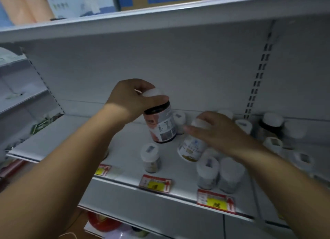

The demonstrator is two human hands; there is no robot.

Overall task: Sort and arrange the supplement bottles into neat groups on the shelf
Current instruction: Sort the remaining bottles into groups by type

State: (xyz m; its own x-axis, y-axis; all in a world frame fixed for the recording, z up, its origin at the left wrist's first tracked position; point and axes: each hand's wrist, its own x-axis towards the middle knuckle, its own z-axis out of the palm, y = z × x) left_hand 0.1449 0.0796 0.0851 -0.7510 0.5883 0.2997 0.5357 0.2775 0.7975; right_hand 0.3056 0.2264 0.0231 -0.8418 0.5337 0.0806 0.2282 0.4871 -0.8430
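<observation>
My left hand [130,99] grips the white cap of a dark bottle with a pink and white label [161,125], held tilted just above the white shelf [75,131]. My right hand [217,130] is closed over the cap of a white bottle [191,148] that leans to the left on the shelf. Several white-capped supplement bottles stand around them: one alone near the front [150,158], a pair at the front right [208,172], and more along the back and right [271,124].
Red and yellow price tags [155,183] line the shelf's front edge. An upper shelf [160,12] with boxes hangs overhead. A slotted upright [259,74] runs down the back panel at right. Lower shelves hold red items [103,222].
</observation>
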